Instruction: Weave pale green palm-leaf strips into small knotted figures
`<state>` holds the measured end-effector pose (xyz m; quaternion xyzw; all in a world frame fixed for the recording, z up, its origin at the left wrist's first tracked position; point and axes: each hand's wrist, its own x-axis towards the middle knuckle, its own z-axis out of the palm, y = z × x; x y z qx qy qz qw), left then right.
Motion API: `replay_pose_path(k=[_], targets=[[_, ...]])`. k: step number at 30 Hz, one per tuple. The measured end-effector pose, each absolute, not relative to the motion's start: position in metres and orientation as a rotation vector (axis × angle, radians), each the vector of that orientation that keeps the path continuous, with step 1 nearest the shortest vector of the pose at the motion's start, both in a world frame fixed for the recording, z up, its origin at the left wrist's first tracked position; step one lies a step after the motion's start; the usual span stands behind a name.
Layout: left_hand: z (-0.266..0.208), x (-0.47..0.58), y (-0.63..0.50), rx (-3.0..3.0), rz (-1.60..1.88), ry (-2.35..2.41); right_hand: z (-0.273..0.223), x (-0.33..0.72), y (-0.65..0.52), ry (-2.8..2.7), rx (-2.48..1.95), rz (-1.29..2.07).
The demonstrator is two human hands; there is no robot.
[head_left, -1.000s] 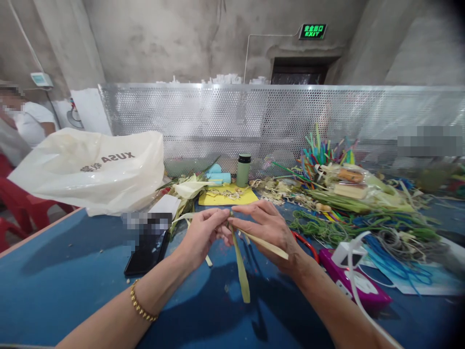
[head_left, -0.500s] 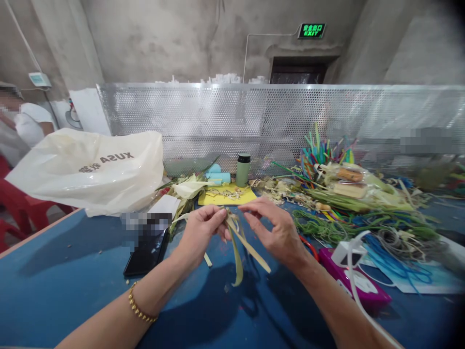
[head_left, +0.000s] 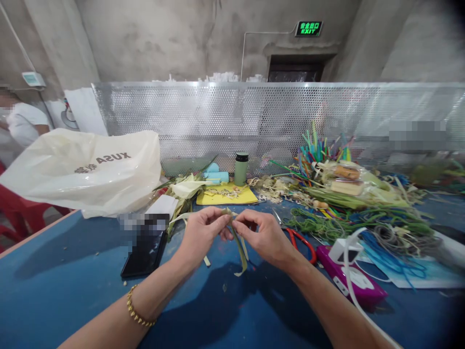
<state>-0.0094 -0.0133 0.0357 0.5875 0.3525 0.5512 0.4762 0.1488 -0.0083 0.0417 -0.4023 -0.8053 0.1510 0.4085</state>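
Observation:
My left hand [head_left: 202, 233] pinches several pale green-yellow leaf strips [head_left: 240, 257], which look like husk. Their loose ends hang below my fingers, and a paler end sticks out on the left. My right hand [head_left: 264, 236] is closed at the same bundle, with thumb and forefinger pressed together on the strips close to the left fingertips. Exactly where the strips cross is hidden by my fingers. Both hands are above the blue table [head_left: 203, 315]. Red-handled scissors [head_left: 307, 249] lie just beyond my right wrist.
On the left are a black phone [head_left: 143, 252] and a white plastic bag [head_left: 80, 169]. A green bottle [head_left: 241, 169] stands behind yellow paper [head_left: 209, 198]. Green cords [head_left: 327, 225], a purple box with a charger [head_left: 366, 288] and husk piles fill the right. A person [head_left: 27, 121] is at far left.
My right hand has moved left and closed on the strips; before, its fingers were apart beside them. The hanging ends have shifted, and the scissors show more. The view has turned slightly right.

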Motion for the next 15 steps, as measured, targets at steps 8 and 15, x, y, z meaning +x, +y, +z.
replay_pose_path(k=[8, 15], targets=[[0.0408, -0.0078, -0.0167, 1.343, 1.303, 0.854, 0.0416, 0.1495, -0.0076, -2.011, -1.014, 0.397], [0.0388, -0.0082, -0.0155, 1.322, 1.312, 0.852, 0.0436, 0.1484, -0.0075, -2.000, -0.989, 0.515]])
